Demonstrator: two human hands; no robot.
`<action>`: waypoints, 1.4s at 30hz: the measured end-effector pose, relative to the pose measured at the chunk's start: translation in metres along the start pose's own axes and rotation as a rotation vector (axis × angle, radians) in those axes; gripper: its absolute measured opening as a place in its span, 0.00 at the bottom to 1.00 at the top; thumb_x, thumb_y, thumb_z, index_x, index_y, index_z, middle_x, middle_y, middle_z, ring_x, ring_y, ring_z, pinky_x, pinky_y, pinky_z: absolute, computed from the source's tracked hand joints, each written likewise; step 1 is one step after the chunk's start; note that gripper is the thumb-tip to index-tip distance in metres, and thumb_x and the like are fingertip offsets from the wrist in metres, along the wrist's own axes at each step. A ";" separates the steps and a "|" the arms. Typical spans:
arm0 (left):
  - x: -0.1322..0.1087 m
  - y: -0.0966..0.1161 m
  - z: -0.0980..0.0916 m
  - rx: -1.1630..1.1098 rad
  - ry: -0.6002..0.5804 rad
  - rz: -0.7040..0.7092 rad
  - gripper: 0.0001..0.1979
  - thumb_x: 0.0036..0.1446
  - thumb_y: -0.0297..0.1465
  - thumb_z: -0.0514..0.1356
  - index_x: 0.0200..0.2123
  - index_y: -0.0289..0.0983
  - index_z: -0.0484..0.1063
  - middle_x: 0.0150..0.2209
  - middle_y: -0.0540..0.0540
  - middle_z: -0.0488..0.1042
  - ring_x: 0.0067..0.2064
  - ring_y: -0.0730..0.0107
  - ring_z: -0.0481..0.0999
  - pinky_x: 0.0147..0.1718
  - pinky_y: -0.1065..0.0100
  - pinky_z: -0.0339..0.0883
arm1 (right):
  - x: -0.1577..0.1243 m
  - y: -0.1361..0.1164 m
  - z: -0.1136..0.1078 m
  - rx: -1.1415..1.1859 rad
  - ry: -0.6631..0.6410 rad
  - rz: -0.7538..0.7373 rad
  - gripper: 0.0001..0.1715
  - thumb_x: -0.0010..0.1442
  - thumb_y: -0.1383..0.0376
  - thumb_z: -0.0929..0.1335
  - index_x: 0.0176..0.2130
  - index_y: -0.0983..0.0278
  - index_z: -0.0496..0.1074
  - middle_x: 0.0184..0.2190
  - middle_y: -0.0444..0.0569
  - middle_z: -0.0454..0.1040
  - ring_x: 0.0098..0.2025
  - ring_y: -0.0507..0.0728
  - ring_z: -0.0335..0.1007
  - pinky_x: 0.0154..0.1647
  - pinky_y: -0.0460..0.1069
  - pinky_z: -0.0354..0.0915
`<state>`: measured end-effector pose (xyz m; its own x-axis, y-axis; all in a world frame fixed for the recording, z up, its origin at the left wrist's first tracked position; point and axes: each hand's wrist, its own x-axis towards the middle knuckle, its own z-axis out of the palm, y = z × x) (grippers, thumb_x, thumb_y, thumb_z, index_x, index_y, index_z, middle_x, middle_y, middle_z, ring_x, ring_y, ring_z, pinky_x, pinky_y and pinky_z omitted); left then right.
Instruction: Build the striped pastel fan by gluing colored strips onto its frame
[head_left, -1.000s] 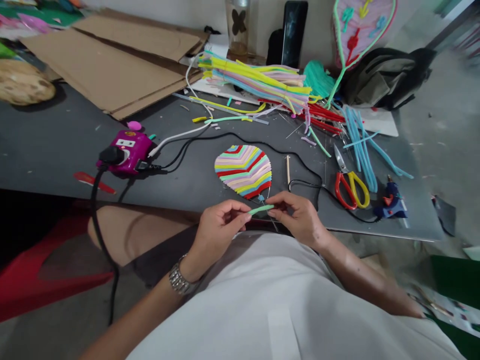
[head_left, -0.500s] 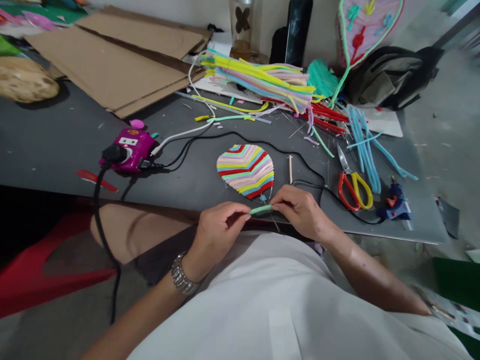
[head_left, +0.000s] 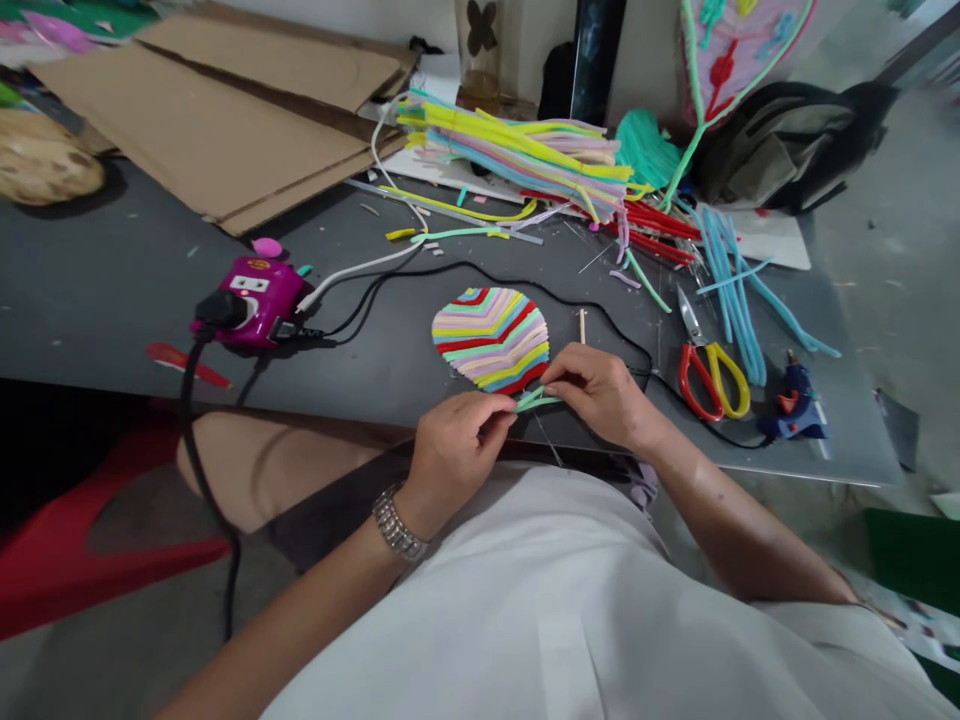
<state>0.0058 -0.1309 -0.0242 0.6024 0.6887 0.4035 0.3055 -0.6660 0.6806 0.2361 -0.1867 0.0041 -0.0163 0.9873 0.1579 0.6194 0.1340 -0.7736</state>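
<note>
A short mint-green pipe cleaner piece [head_left: 534, 400] spans the gap between my hands at the table's front edge. My left hand [head_left: 461, 440] pinches its left end between thumb and fingers. On the other side, my right hand [head_left: 600, 395] pinches it too; the piece looks doubled or folded here. Just beyond my fingertips lies a rounded panel [head_left: 491, 338] covered in chevron stripes of red, yellow, pink, blue and mint. Its lower tip is partly behind the hands.
Scissors [head_left: 709, 360] and a blue glue gun [head_left: 796, 405] lie at the right. Purple power adapter [head_left: 255, 300] stands left, its cables crossing the table [head_left: 360, 375]. Pipe cleaner bundles [head_left: 525, 150], cardboard [head_left: 202, 120] and a bag [head_left: 780, 150] are at the back.
Both hands have moved slightly up toward the striped panel with the mint piece. That piece was a single short strip between the fingertips and now shows two strands.
</note>
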 end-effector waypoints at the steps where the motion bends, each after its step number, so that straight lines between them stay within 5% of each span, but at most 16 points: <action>1: 0.000 0.000 0.001 0.023 0.002 0.021 0.04 0.67 0.26 0.63 0.41 0.38 0.79 0.37 0.46 0.84 0.37 0.65 0.82 0.39 0.65 0.74 | 0.002 0.001 0.000 -0.025 -0.004 -0.006 0.09 0.65 0.73 0.69 0.36 0.62 0.78 0.35 0.47 0.76 0.38 0.54 0.74 0.42 0.49 0.66; 16: 0.006 -0.010 -0.011 0.046 0.059 -0.050 0.06 0.67 0.24 0.62 0.43 0.37 0.79 0.39 0.47 0.80 0.35 0.71 0.78 0.38 0.69 0.72 | 0.008 0.014 0.006 -0.266 -0.051 -0.070 0.15 0.64 0.76 0.62 0.38 0.62 0.75 0.38 0.51 0.75 0.40 0.56 0.72 0.43 0.48 0.64; 26: 0.000 -0.011 -0.002 0.174 0.032 0.070 0.02 0.67 0.26 0.63 0.40 0.37 0.76 0.36 0.45 0.79 0.36 0.65 0.77 0.37 0.64 0.70 | 0.007 0.016 0.003 -0.081 0.044 -0.079 0.14 0.62 0.77 0.64 0.37 0.61 0.75 0.36 0.48 0.76 0.40 0.56 0.74 0.44 0.49 0.67; 34: 0.000 -0.004 -0.002 0.213 0.023 0.055 0.09 0.68 0.26 0.61 0.33 0.38 0.75 0.30 0.48 0.74 0.33 0.68 0.73 0.34 0.66 0.66 | 0.004 0.017 -0.004 -0.087 0.139 -0.058 0.13 0.63 0.75 0.64 0.37 0.61 0.75 0.36 0.47 0.77 0.40 0.56 0.74 0.44 0.51 0.67; 42: 0.046 -0.024 -0.020 0.224 0.100 -0.056 0.04 0.64 0.27 0.63 0.35 0.38 0.76 0.33 0.48 0.77 0.32 0.68 0.75 0.37 0.65 0.69 | 0.000 0.019 -0.011 -0.096 0.260 0.030 0.11 0.61 0.74 0.66 0.36 0.61 0.75 0.35 0.47 0.77 0.37 0.56 0.72 0.40 0.51 0.66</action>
<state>0.0118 -0.0775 -0.0096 0.5078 0.7435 0.4351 0.4988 -0.6655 0.5552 0.2562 -0.1849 -0.0040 0.1974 0.9342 0.2971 0.6880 0.0839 -0.7209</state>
